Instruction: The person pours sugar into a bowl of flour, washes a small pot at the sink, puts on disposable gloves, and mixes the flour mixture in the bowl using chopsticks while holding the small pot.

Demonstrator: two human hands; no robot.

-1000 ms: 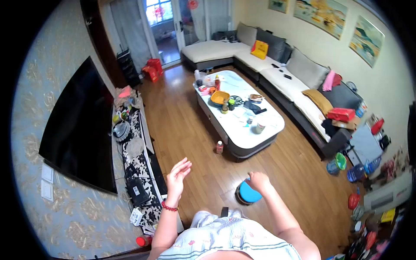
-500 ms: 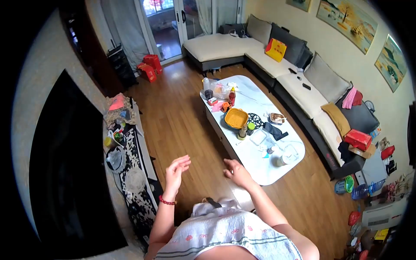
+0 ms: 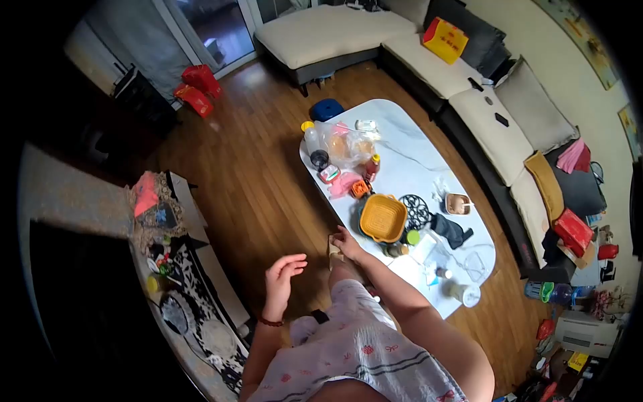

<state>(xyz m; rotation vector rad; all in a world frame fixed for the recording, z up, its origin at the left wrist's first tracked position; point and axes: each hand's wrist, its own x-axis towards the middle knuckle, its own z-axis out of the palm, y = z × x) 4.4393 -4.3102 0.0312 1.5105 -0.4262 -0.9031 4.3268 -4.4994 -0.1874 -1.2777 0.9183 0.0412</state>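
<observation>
My left hand (image 3: 284,281) hangs in the air over the wood floor, between the black-and-white cloth-covered cabinet and the coffee table. Its fingers are apart and it holds nothing. Beside the near long edge of the white marble-look coffee table (image 3: 429,161), my right hand (image 3: 348,244) is loosely spread with nothing visible in it. Closest to it on the table is a yellow-orange square basket (image 3: 383,218). Around that basket are a black openwork trivet (image 3: 416,212), a green-lidded jar (image 3: 412,237) and a red sauce bottle (image 3: 372,167). My foot shows below the right hand.
A beige sofa (image 3: 429,67) runs along the back and right. The cabinet (image 3: 221,335) and a dark screen (image 3: 87,308) stand at left. Red boxes (image 3: 201,82) sit by the glass door, and a blue stool (image 3: 327,109) stands at the table's far end.
The view has moved closer to the table and tilted down. My right hand now appears farther forward, beside the basket. A leg has come forward beneath it. My left hand stays raised.
</observation>
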